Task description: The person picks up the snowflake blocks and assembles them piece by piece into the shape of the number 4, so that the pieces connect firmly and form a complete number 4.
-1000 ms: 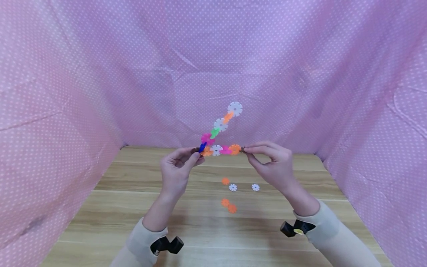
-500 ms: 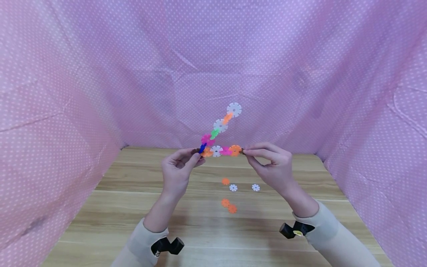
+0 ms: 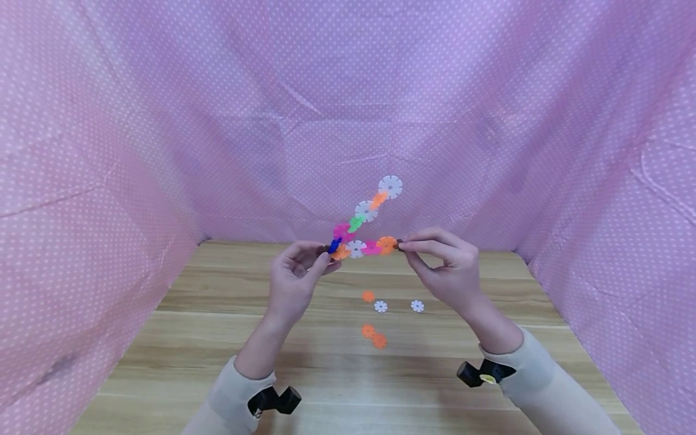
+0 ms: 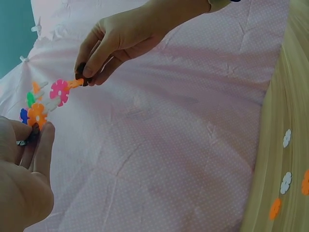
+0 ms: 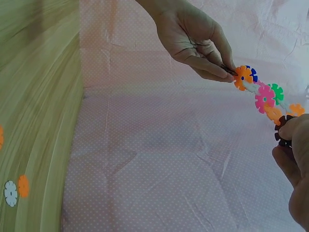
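Disc chain (image 3: pixel 356 248) — held in a V above the tabletop (image 3: pixel 217 338) | left hand (image 3: pixel 293 279): fingers clamped on dark bend disc (image 4: pixel 35 132) | right hand (image 3: pixel 448 269): fingers clamped on dark end disc (image 5: pixel 279 138) | loose on tabletop — three orange discs (image 3: pixel 379 341), two white discs (image 3: pixel 417 306)

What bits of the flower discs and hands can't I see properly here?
- Head view: most of the dark disc, covered by the left hand.
- Head view: whether the two orange discs on the table are joined; too small to tell.
- Left wrist view: part of an orange disc, cut by the right edge.
- Right wrist view: much of the right hand, cut by the right edge.
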Available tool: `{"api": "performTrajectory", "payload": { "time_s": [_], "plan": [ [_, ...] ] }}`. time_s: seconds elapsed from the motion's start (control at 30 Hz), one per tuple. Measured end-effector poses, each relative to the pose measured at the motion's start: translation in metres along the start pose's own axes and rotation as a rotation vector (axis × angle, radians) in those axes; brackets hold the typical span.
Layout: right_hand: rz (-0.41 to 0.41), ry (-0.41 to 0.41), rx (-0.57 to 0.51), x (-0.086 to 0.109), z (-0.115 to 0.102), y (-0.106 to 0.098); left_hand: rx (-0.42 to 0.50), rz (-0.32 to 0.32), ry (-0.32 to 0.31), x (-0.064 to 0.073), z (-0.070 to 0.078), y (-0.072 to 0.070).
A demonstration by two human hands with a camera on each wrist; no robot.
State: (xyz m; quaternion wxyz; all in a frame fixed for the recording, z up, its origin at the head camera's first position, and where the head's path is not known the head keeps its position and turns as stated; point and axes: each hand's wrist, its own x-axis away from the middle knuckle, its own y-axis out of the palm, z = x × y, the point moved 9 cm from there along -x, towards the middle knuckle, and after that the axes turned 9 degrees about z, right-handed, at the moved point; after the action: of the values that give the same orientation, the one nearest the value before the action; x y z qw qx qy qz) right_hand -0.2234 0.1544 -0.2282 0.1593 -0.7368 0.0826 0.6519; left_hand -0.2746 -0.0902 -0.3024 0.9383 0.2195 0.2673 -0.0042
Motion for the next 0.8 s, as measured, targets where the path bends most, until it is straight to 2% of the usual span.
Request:
{"api": "performTrajectory", "payload": {
  "time_s": [0.1, 0.2, 0.3, 0.43, 0.57, 0.73, 0.8],
  "plan": [
    [-0.006, -0.002, -0.008, -0.001, 0.000, 0.000, -0.008, -0.044, -0.044, 0.002, -0.002, 0.006],
    [-0.022, -0.006, -0.009, 0.000, -0.001, 0.001, -0.002, -0.118, -0.076, 0.004, -0.004, 0.015],
    [-0.038, -0.019, -0.006, 0.001, -0.002, 0.003, 0.021, -0.195, -0.078, 0.006, -0.004, 0.024],
    [-0.053, -0.038, -0.011, 0.003, -0.004, 0.005, 0.058, -0.250, -0.075, 0.009, -0.006, 0.032],
    [-0.055, -0.052, -0.012, 0.004, -0.005, 0.006, 0.078, -0.216, -0.062, 0.010, -0.007, 0.034],
    [-0.057, -0.075, -0.007, 0.004, -0.008, 0.008, -0.006, -0.079, -0.015, 0.009, -0.008, 0.031],
    [-0.055, -0.084, -0.005, 0.004, -0.010, 0.008, -0.020, -0.040, -0.017, 0.009, -0.010, 0.030]
  ]
}}
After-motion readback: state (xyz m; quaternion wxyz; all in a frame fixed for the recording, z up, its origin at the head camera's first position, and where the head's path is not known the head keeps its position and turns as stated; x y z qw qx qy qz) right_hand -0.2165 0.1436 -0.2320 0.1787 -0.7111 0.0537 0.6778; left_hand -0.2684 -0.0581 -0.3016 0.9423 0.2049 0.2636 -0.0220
